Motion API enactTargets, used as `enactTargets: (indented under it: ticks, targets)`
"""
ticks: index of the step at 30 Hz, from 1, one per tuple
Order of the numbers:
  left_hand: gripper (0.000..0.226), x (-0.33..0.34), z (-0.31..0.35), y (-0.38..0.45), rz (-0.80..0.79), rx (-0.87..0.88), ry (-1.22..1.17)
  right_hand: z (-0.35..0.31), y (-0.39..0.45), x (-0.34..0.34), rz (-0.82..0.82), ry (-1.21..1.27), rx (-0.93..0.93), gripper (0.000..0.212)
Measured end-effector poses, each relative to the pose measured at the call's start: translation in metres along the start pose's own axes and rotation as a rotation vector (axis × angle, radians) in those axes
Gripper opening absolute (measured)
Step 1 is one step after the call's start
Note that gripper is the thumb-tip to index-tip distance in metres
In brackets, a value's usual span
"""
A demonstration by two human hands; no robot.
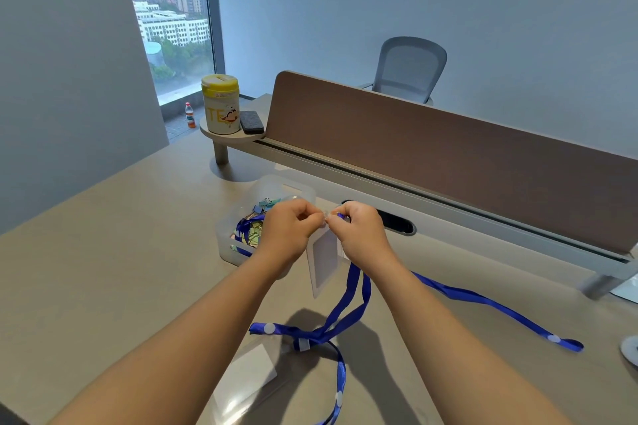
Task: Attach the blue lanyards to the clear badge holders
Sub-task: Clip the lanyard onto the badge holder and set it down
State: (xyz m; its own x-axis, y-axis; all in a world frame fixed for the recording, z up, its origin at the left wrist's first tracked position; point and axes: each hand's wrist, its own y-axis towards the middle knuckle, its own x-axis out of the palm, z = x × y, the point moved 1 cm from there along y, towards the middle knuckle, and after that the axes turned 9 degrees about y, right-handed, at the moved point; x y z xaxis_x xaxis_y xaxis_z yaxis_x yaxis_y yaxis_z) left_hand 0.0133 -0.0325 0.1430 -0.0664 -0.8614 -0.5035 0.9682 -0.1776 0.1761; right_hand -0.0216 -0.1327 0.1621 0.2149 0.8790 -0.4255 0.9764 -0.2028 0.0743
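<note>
While both hands are raised above the middle of the bench (121,252), a clear badge holder (324,260) is held between them, hanging down with its white card inside. The top edge of the holder is pinched by the fingers (319,217) of the left hand (288,231), which are clenched on it. The end of a blue lanyard (352,300) is gripped by the right hand (359,229), whose fingers are closed around the lanyard's tip, just beside the top of the holder; whether the clip is already fastened cannot be told. From the right hand the lanyard falls in two strands to the bench near the person, where it is gathered in a loose knot.

A second badge holder (248,376) is seen lying flat on the near part of the bench, below the left forearm, and it is joined to another blue strap (340,386) that runs off the near edge. A third blue lanyard (500,310) is stretched across the bench to the right.

Behind the left hand a translucent plastic box (228,231) is placed, with binder clips (264,205) and more blue ribbon inside. At the far left, a white and yellow canister (221,107) and a dark eraser (252,122) are set on a small round shelf (207,129), beside the brown divider panel (431,155). A grey office chair (409,69) is seen beyond the panel.
</note>
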Motion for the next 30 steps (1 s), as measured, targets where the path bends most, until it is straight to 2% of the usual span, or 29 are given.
enactTargets:
  ticks: [5, 7, 11, 15, 17, 19, 23, 27, 30]
  targets:
    - [0.016, 0.001, 0.006, -0.002, -0.048, -0.059, -0.148, 0.000, -0.002, -0.007, -0.021, -0.098, -0.046, 0.016]
    - [0.024, 0.002, 0.008, -0.003, -0.077, -0.067, -0.195, 0.001, -0.002, -0.010, -0.041, -0.124, -0.059, 0.016]
    - [0.028, 0.004, 0.010, -0.004, -0.116, -0.102, -0.242, 0.001, -0.004, -0.018, -0.080, -0.133, -0.089, 0.015]
    - [0.026, 0.005, 0.011, -0.003, -0.144, -0.182, -0.404, 0.002, -0.003, -0.026, -0.119, -0.100, -0.089, 0.019]
    - [0.023, 0.007, 0.011, -0.004, -0.186, -0.200, -0.415, 0.003, -0.002, -0.031, -0.107, -0.009, -0.051, 0.023]
    - [0.020, 0.010, 0.013, -0.004, -0.234, -0.223, -0.443, 0.006, 0.000, -0.037, -0.072, 0.154, 0.033, 0.017]
    - [0.019, 0.017, 0.019, -0.006, -0.304, -0.260, -0.531, 0.014, 0.005, -0.045, -0.035, 0.595, 0.282, 0.021]
    - [0.045, 0.030, 0.012, -0.014, -0.326, -0.124, -0.163, 0.015, 0.008, -0.053, -0.062, 0.944, 0.430, 0.020]
    - [0.034, 0.038, 0.014, -0.014, -0.234, -0.081, 0.011, 0.015, 0.008, -0.060, -0.115, 1.007, 0.478, 0.022]
